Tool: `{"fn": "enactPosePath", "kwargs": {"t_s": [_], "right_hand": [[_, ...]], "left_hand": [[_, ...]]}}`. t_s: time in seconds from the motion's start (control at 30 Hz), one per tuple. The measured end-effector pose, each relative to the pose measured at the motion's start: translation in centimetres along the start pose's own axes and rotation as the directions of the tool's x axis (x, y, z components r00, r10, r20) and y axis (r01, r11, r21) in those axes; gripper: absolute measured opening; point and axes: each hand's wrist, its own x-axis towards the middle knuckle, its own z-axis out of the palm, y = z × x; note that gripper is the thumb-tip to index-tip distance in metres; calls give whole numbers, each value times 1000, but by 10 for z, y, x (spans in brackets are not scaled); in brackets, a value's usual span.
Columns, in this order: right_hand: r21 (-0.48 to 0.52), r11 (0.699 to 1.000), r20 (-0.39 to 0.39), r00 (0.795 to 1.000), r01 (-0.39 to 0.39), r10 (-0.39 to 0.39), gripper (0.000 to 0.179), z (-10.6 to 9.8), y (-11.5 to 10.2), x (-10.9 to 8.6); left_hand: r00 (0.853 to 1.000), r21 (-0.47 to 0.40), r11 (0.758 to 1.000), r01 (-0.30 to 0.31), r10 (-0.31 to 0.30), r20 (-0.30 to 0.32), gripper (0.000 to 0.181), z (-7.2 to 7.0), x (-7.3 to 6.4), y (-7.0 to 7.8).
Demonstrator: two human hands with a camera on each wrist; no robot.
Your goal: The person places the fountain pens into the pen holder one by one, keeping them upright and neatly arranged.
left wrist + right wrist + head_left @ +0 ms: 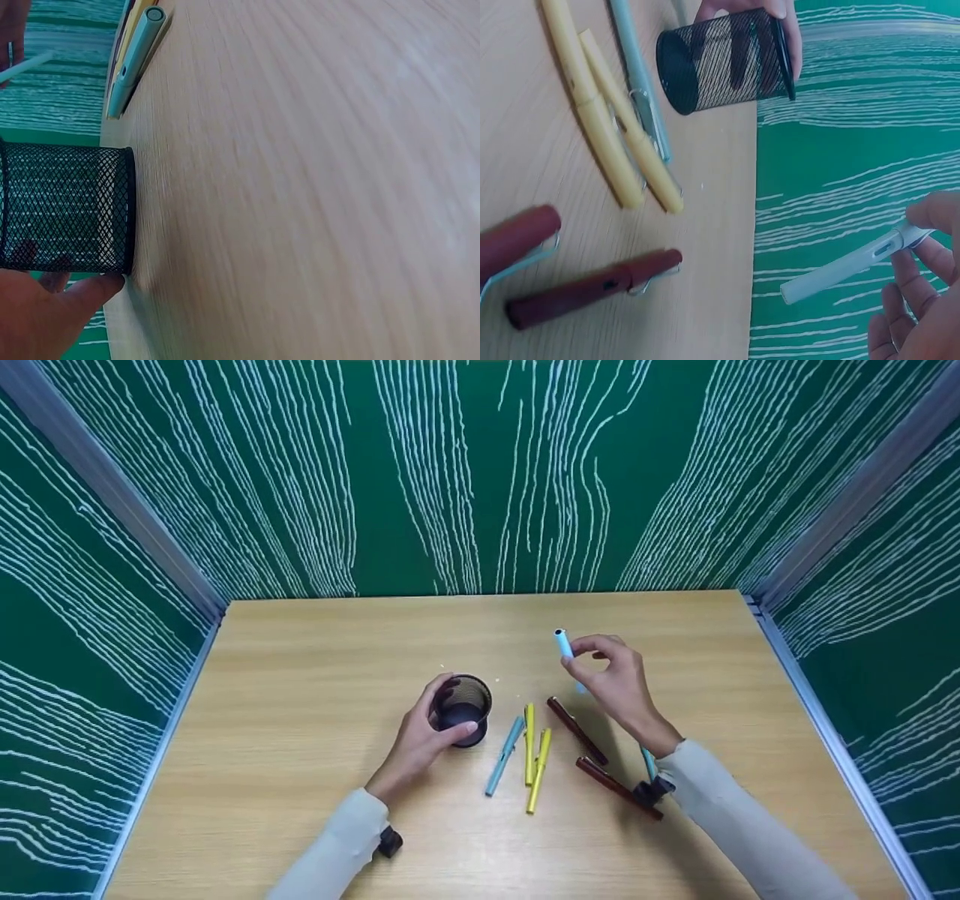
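Observation:
My left hand (420, 731) grips a black mesh pen cup (461, 712) from its left side, thumb across the near side and fingers round the back. The cup stands upright on the table, with no pen visible inside. To the right, my right hand (621, 686) pinches a light blue pen (840, 264) near one end between thumb and fingers, raised above the table. In the left wrist view the mesh wall of the cup (64, 206) shows, the thumb near its base. Between the hands lie a blue pen (504, 756) and two yellow pens (529, 742).
Two dark red pens (577, 731) lie below my right hand. Another blue pen (648, 763) is partly hidden by the right wrist. Green walls (420, 472) with white wavy lines enclose the wooden table (300, 675) at the back and both sides.

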Motion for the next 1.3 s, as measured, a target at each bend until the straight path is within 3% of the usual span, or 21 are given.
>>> {"fn": "enactPosePath", "kwargs": {"t_s": [0.23,0.43,1.07,1.3], "right_hand": [[35,999,10,1000,30,-30,15,10,-15,3],[39,999,22,999,31,-32,15,18,-24,1],[125,988,80,992,87,-97,13,58,-53,0],[133,982,89,985,136,-148,12,73,-54,-4]], "left_hand": [[1000,34,999,-23,23,-7,89,0,4,1],[1000,86,996,-5,5,-1,88,2,4,1],[1000,60,998,9,-10,0,89,0,1,-1],[1000,62,998,-16,17,-7,88,0,2,-2]]}}
